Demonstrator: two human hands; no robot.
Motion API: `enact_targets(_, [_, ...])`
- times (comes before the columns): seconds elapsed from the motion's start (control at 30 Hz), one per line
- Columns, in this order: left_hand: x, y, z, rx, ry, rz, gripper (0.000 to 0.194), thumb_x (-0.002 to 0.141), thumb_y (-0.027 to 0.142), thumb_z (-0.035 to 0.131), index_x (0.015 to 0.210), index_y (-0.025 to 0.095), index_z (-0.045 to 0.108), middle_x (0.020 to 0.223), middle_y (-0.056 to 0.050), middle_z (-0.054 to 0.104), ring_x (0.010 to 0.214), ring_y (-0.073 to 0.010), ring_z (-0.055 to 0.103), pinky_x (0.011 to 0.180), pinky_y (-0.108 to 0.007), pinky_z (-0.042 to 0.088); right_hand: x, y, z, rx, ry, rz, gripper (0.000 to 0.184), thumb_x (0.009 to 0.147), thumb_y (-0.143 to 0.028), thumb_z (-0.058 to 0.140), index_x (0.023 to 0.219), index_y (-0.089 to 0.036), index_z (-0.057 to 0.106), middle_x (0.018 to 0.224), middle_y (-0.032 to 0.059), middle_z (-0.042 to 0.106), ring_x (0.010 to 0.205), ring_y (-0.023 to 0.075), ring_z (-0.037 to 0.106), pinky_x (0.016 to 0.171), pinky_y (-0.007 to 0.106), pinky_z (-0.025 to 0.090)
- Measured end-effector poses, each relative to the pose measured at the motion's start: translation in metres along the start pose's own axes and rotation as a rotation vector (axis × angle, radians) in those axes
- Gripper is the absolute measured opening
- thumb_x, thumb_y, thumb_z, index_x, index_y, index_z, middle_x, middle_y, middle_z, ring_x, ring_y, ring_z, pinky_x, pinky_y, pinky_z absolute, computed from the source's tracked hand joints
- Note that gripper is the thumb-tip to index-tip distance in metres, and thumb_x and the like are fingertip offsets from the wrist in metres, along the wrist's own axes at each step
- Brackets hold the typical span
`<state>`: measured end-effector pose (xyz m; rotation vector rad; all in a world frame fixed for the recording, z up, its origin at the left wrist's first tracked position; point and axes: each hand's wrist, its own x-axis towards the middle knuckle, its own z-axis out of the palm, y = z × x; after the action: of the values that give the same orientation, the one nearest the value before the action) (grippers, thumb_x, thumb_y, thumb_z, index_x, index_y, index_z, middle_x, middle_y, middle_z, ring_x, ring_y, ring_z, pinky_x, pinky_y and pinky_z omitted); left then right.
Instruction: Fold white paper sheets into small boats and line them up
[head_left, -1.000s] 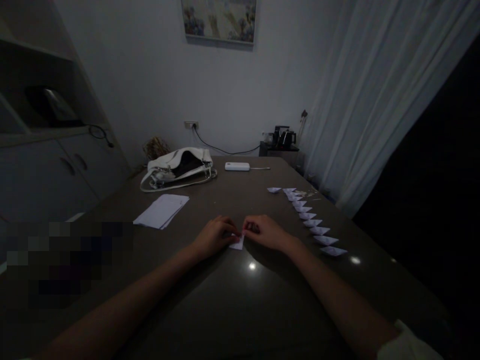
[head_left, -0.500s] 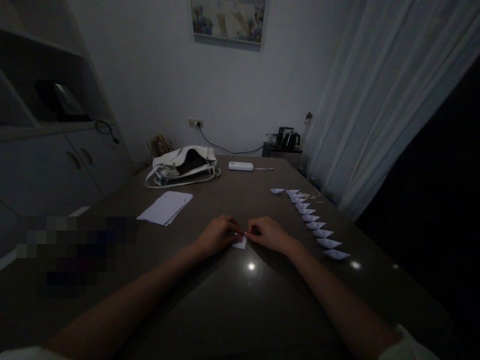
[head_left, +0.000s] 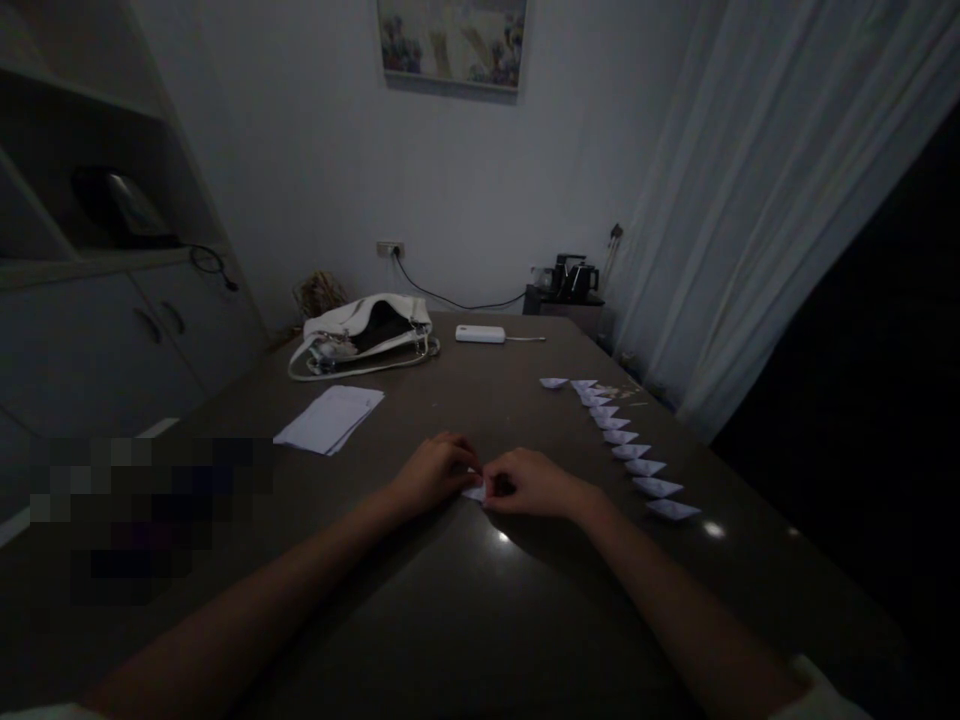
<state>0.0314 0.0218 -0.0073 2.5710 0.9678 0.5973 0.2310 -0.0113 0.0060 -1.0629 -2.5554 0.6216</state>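
Observation:
A small folded piece of white paper [head_left: 474, 492] lies at the middle of the table, mostly covered by my fingers. My left hand [head_left: 439, 472] has its fingertips closed on the paper's left and far side. From the right, my right hand [head_left: 529, 482] pinches the paper's right edge between thumb and forefinger. The fingertips of both hands almost meet over it. To the right stands a row of several folded paper boats [head_left: 631, 452]. A stack of white paper sheets [head_left: 330, 418] rests beyond my left forearm.
At the far left of the table [head_left: 420, 620] sits a white handbag [head_left: 367, 330], gaping at the top. A white power bank [head_left: 480, 334] with a short cable lies at the far middle. Small scraps [head_left: 622, 392] lie beside the far boats. A blurred-out patch covers the left side.
My right hand has moved slightly left and nearer to me, over the paper's right edge. Less of the paper shows now. My left hand has stayed nearly in place.

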Motion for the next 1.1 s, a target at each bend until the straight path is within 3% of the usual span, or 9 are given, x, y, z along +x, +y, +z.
enact_targets(0.1, [0.000,0.000,-0.001,0.009,0.000,0.007,0.013,0.079,0.025,0.064,0.089,0.022,0.072,0.097,-0.005,0.064,0.095,-0.0200,0.056,0.082,-0.028,0.041,0.001,0.001,-0.001,0.103,-0.019,-0.023,0.009,0.075,-0.024,0.068,0.074,-0.015,0.064,0.066,-0.0020,0.061,0.059,0.0097,0.054,0.053,0.018,0.034])
enact_targets(0.27, [-0.001,0.004,-0.002,0.000,-0.002,0.012,0.014,0.079,0.027,0.065,0.091,0.023,0.072,0.097,-0.005,0.064,0.094,-0.0200,0.056,0.081,-0.028,0.041,0.003,0.009,-0.006,0.206,0.230,0.108,0.009,0.081,-0.019,0.060,0.085,-0.013,0.064,0.072,0.0012,0.063,0.063,0.0103,0.055,0.056,0.018,0.038])
enact_targets(0.5, [0.000,0.005,-0.003,0.024,-0.009,0.015,0.014,0.079,0.024,0.065,0.090,0.022,0.072,0.098,-0.006,0.064,0.096,-0.0206,0.056,0.082,-0.029,0.041,0.003,0.009,-0.001,0.113,0.090,0.014,0.005,0.074,-0.017,0.066,0.079,-0.015,0.067,0.066,-0.0019,0.058,0.058,0.0093,0.049,0.053,0.018,0.034])
enact_targets(0.73, [0.000,0.000,0.000,0.004,0.002,0.027,0.016,0.079,0.027,0.065,0.092,0.022,0.072,0.098,-0.005,0.063,0.095,-0.0203,0.056,0.082,-0.029,0.041,0.006,0.012,0.001,-0.032,0.187,0.129,0.002,0.074,-0.016,0.064,0.075,-0.015,0.065,0.069,-0.0010,0.060,0.060,0.0095,0.052,0.054,0.019,0.033])
enact_targets(1.1, [0.000,0.003,-0.001,-0.036,0.009,0.015,0.014,0.079,0.024,0.066,0.091,0.022,0.072,0.097,-0.005,0.063,0.094,-0.0191,0.056,0.080,-0.027,0.041,0.009,0.010,0.004,-0.070,0.253,0.278,0.005,0.074,-0.021,0.064,0.073,-0.016,0.062,0.071,0.0006,0.063,0.063,0.0114,0.056,0.056,0.020,0.034])
